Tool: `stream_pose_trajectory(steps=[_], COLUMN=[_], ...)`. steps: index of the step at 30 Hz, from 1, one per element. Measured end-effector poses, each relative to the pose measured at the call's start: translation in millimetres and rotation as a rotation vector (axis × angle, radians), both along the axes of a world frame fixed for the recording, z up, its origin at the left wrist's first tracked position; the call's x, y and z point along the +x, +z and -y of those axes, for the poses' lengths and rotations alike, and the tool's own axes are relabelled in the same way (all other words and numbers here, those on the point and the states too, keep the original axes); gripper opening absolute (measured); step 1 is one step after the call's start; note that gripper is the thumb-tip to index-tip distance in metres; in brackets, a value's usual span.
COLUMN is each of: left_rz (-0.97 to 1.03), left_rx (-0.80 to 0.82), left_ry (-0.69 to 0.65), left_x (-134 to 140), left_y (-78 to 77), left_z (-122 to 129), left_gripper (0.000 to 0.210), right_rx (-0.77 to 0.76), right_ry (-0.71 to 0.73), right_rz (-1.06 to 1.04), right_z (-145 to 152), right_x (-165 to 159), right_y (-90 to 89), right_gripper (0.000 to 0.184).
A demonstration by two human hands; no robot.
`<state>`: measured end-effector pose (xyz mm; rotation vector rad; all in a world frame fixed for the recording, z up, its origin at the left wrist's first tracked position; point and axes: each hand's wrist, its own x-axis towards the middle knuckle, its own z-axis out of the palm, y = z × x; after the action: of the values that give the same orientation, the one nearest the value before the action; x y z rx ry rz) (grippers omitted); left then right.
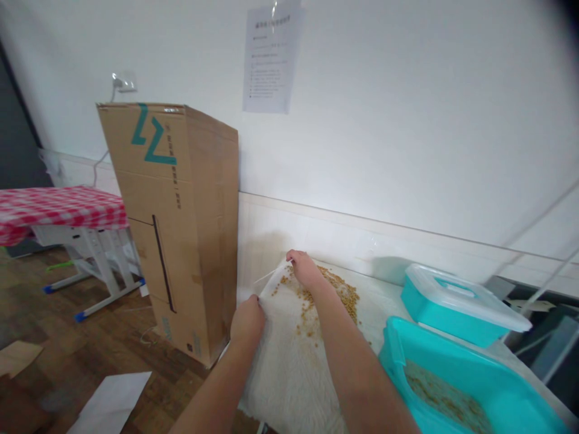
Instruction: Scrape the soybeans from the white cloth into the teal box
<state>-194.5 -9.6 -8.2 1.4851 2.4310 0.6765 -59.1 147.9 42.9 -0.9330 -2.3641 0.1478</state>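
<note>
Both hands pinch the raised left edge of a white fleecy cloth (pixel 284 377), with yellow, bean-like kernels (pixel 346 294) lying on it.

The gripped edge slants away from the person and rightward, from the left hand (pixel 248 319) to the right hand (pixel 304 271) near the wall (pixel 407 120); the kernels lie mostly right of it, and the right hand is nearer to them, its forearm hiding part of the patch, which stretches from the wall toward a teal tub (pixel 392 337). The fingers of each hand are closed narrowly on the cloth's rim, well apart from each other; the left ones are near a tall cardboard box (pixel 215 241).
</note>
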Motion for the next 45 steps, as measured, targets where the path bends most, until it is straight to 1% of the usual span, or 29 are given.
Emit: stream_pose_trajectory(steps=[4, 8, 13, 16, 20, 24, 30, 34, 39, 43, 45], left_rz=[0.023, 0.043, 0.047, 0.052, 0.060, 0.063, 0.052, 0.059, 0.036, 0.034, 0.038], left_rx=[0.011, 0.013, -0.007, -0.011, -0.009, 0.001, 0.010, 0.009, 0.014, 0.027, 0.033], left_ry=[0.004, 0.024, 0.030, 0.035, 0.032, 0.025, 0.027, 0.025, 0.016, 0.017, 0.016], left_x=[-1, -1, 0, 0, 0, -1, 0, 1, -1, -2, -2], left_y=[-0.9, -0.6, 2.9, 4.5, 3.1, 0.3, 1.4, 2.9, -1.2, -4.6, -4.3], left_z=[0, 0, 1, 2, 0, -1, 0, 0, -1, -3, -3], left_gripper=[0.036, 0.035, 0.034, 0.034, 0.034, 0.034, 0.035, 0.033, 0.033, 0.034, 0.035], right_rx=[-0.005, -0.003, -0.019, -0.037, -0.062, -0.073, -0.094, -0.089, -0.122, -0.144, -0.164], right_ry=[-0.009, -0.026, -0.001, -0.026, -0.040, -0.027, -0.072, -0.068, -0.092, -0.138, -0.169], right_rz=[0.028, 0.102, 0.207, 0.259, 0.335, 0.357, 0.416, 0.458, 0.511, 0.546, 0.552], right_z=[-1, 2, 6, 9, 12, 14, 19, 26, 36, 43, 47], right_x=[1, 2, 3, 5, 7, 7, 5, 4, 4, 7, 8], right_y=[-5.5, -5.2, 3.4, 9.2, 14.7, 17.0, 24.9, 33.2, 42.9, 50.3, 54.6], right_gripper=[0.036, 0.040, 0.042, 0.044, 0.048, 0.050, 0.044, 0.041, 0.040, 0.040, 0.037])
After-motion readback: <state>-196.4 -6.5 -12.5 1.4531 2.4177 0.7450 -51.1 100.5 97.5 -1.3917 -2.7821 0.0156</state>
